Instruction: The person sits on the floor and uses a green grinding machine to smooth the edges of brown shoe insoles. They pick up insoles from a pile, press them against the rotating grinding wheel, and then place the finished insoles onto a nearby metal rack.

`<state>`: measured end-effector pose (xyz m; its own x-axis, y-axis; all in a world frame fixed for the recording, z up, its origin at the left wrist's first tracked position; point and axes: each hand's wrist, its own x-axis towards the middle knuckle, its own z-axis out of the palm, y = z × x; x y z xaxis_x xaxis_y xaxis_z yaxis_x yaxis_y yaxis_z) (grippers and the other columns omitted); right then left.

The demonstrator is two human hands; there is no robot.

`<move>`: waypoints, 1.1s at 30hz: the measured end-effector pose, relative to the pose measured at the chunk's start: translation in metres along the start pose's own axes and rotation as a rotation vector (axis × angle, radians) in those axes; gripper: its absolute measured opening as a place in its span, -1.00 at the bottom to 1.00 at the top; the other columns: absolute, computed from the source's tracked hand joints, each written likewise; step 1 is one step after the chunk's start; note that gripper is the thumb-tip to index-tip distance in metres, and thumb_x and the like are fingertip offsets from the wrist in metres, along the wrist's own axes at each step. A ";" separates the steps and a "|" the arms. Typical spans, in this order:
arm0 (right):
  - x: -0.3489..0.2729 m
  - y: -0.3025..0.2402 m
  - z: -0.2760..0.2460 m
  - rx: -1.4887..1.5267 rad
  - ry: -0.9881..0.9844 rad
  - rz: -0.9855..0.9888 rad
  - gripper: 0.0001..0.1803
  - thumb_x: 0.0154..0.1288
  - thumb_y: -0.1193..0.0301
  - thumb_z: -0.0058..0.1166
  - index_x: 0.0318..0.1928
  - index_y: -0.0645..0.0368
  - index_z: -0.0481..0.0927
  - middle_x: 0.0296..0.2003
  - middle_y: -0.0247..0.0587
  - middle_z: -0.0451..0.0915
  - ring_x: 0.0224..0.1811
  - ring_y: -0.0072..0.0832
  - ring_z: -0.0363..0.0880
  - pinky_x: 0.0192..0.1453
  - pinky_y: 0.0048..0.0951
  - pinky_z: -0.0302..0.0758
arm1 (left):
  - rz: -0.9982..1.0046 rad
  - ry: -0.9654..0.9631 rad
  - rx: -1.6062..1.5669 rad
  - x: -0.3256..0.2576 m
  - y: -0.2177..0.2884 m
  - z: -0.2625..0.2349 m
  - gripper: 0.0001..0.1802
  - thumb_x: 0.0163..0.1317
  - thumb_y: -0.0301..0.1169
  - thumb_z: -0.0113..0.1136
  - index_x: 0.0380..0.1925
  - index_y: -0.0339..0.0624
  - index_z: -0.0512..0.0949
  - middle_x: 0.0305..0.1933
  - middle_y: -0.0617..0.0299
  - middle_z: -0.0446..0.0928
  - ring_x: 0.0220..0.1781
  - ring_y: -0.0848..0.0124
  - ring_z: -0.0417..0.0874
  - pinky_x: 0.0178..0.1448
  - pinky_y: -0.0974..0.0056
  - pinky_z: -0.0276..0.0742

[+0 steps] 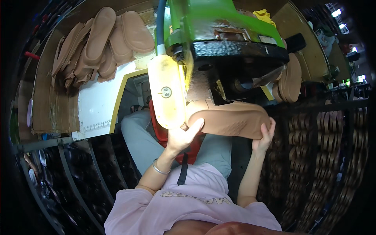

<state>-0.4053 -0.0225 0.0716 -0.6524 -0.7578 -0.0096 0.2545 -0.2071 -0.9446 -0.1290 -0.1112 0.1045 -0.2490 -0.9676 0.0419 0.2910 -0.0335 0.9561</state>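
Pale pink shirt (196, 194) fills the lower middle, nearest the camera, with two bare forearms reaching up from its sleeves. One silver bracelet (159, 167) circles the left wrist. Both hands hold one brown sole (231, 120), which lies lengthwise between them, above the lap and just below the front of a green and black machine (235, 45). Whether the sole touches the machine cannot be told.

The left hand (182, 138) is closed around the sole's left end, its thumb laid against the near face; most of its fingers are hidden. The right hand (264, 136) grips the other end, fingers bent over the edge, its thumb hard to make out.

One lit lamp (169, 92), long and yellowish white, hangs just beside the left hand, and one thick blue hose (161, 23) runs up from its top. At the upper left, at least six more soles (100, 37) lie heaped inside a cardboard box (55, 113); others underneath are too covered to count. Right of the machine stand at least two further soles (291, 78). Beyond the right arm, a rack (313, 102) carries rows of brown pieces, too many and too dim to number.
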 end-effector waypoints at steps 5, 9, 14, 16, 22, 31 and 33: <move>0.043 -0.013 0.032 0.005 -0.182 0.064 -0.62 0.19 0.49 0.13 -0.01 0.24 0.35 -0.12 -0.22 0.45 -0.04 -0.48 0.44 0.10 -0.46 0.38 | 0.062 0.046 0.150 -0.003 0.006 -0.018 -0.52 0.04 -0.64 0.27 0.03 -0.40 0.44 -0.05 0.12 0.54 -0.05 0.43 0.56 0.10 0.36 0.45; 0.050 -0.012 0.060 0.028 -0.244 0.147 -0.67 0.16 0.51 0.16 -0.09 0.20 0.36 -0.20 -0.25 0.48 -0.11 -0.53 0.47 0.05 -0.51 0.41 | 0.091 0.148 0.051 -0.009 0.025 -0.032 -0.58 0.05 -0.56 0.33 -0.06 -0.41 0.47 -0.21 0.20 0.56 -0.18 0.53 0.55 -0.12 0.43 0.48; 0.034 -0.015 0.098 0.043 -0.354 0.183 -0.66 0.11 0.52 0.20 -0.14 0.17 0.34 -0.21 -0.23 0.51 -0.16 -0.56 0.48 -0.01 -0.51 0.43 | -0.044 0.241 0.056 -0.033 0.023 -0.076 -0.55 0.05 -0.54 0.29 -0.02 -0.40 0.45 -0.12 0.16 0.56 -0.08 0.46 0.58 0.05 0.35 0.48; 0.027 -0.014 0.109 0.024 -0.413 0.194 -0.65 0.10 0.53 0.21 -0.14 0.18 0.35 -0.21 -0.22 0.52 -0.15 -0.57 0.48 -0.01 -0.51 0.43 | -0.030 0.274 -0.007 -0.046 0.023 -0.088 -0.53 0.05 -0.53 0.28 0.00 -0.39 0.43 -0.10 0.16 0.56 -0.05 0.45 0.57 0.09 0.35 0.46; 0.011 -0.009 0.140 -0.007 -0.535 0.207 -0.63 0.00 0.63 0.24 -0.13 0.26 0.46 -0.19 -0.21 0.59 -0.13 -0.53 0.55 0.04 -0.51 0.44 | -0.204 0.351 -0.195 -0.098 0.001 -0.109 -0.51 0.05 -0.52 0.30 0.01 -0.35 0.40 -0.03 0.14 0.52 0.02 0.42 0.53 0.20 0.31 0.37; 0.002 0.004 0.181 -0.256 -0.701 0.065 -0.39 -0.10 0.55 0.42 0.03 0.25 0.47 -0.11 -0.19 0.59 -0.09 -0.49 0.57 0.03 -0.46 0.50 | -0.180 -0.135 0.128 -0.042 0.001 -0.059 -0.48 0.10 -0.54 0.31 0.09 -0.42 0.43 0.03 0.15 0.55 0.04 0.45 0.53 0.17 0.33 0.42; -0.004 0.009 0.186 -0.273 -0.663 -0.041 -0.38 -0.10 0.53 0.43 0.04 0.25 0.46 -0.09 -0.18 0.58 -0.10 -0.48 0.57 0.02 -0.46 0.50 | -0.029 -0.023 0.134 -0.008 -0.004 -0.037 -0.54 0.11 -0.51 0.30 0.04 -0.39 0.47 -0.08 0.16 0.57 -0.05 0.46 0.56 0.07 0.36 0.46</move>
<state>-0.2679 -0.1359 0.1242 -0.0644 -0.9871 0.1468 -0.0054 -0.1467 -0.9892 -0.0938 -0.1127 0.0890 -0.2771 -0.9607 0.0193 0.1577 -0.0257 0.9872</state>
